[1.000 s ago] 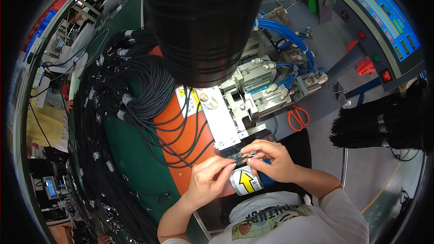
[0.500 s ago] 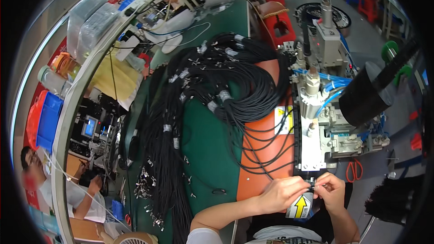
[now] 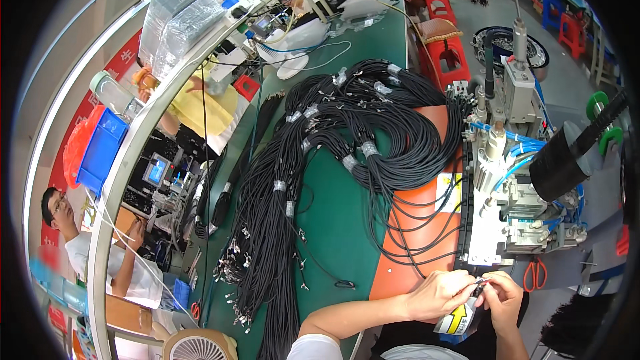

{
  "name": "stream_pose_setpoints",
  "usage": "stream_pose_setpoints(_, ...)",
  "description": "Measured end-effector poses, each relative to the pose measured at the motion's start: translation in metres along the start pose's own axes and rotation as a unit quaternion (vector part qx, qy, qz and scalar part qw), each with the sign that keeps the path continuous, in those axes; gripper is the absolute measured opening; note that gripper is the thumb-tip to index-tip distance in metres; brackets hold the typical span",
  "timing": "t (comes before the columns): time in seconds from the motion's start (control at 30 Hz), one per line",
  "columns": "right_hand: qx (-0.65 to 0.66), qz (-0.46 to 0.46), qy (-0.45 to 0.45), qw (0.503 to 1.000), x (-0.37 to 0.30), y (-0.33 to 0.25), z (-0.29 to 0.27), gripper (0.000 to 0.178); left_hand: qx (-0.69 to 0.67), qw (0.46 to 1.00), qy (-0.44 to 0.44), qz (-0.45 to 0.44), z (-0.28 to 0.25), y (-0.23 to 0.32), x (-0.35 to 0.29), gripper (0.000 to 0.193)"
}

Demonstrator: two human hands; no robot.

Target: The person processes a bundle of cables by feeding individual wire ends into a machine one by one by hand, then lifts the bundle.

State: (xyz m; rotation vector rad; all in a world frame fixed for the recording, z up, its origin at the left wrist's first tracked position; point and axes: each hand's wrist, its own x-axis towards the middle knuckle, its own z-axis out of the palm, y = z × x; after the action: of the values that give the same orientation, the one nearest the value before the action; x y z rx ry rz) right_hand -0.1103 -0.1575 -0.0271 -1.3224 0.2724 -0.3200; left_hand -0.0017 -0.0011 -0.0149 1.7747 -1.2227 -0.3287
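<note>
At the front end of a metal pneumatic machine (image 3: 485,240), my two hands work close together. My left hand (image 3: 445,295) is closed in a pinch, fingertips at a small cable end with a metal-looking tip (image 3: 479,285). Opposite it, my right hand (image 3: 501,299) pinches the same piece from the other side. Fingers hide most of the cable end, so its exact shape cannot be made out. Several black cables (image 3: 413,190) run from a large bundle (image 3: 333,120) toward the machine. Below my hands is a label with a yellow arrow (image 3: 459,320).
The bundled cables lie across a green mat (image 3: 333,227) and an orange sheet (image 3: 400,270). Red-handled scissors (image 3: 535,275) lie right of my hands. A black cylinder (image 3: 560,163) juts over the machine. A small fan (image 3: 200,347) stands front left; a co-worker (image 3: 120,260) sits beyond the frame rail.
The whole view has shifted, so the table, machine and hands appear farther right and slightly lower. Both hands still pinch the cable end, with the fingers slightly rearranged.
</note>
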Motion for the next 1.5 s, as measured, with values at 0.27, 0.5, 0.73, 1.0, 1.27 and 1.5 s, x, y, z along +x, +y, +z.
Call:
stream_pose_setpoints(0.27,-0.106,-0.040,-0.033,0.993,0.010,0.005,0.002,0.009,-0.128,0.984,-0.024,-0.122,-0.004,-0.003,-0.004,0.010)
stream_pose_setpoints(0.5,-0.089,-0.067,-0.052,0.992,0.016,0.004,-0.001,0.010,-0.021,0.998,-0.017,-0.056,-0.010,-0.003,0.007,0.008)
stream_pose_setpoints(0.73,-0.092,-0.044,-0.057,0.993,0.013,0.004,-0.006,0.011,0.010,0.999,0.030,-0.029,-0.001,0.000,0.008,0.007)
stream_pose_setpoints(1.0,0.155,0.203,-0.067,0.964,0.012,0.006,-0.001,0.009,0.103,0.993,0.047,0.030,0.001,0.005,0.009,0.014)
stream_pose_setpoints(1.27,-0.178,-0.144,-0.002,0.973,0.014,0.004,0.004,0.010,0.067,0.997,0.031,-0.027,-0.001,0.003,0.008,0.015)
stream_pose_setpoints(1.5,-0.076,0.013,-0.030,0.997,0.015,0.008,0.002,0.006,0.103,0.992,0.054,0.043,0.004,0.002,0.010,0.011)
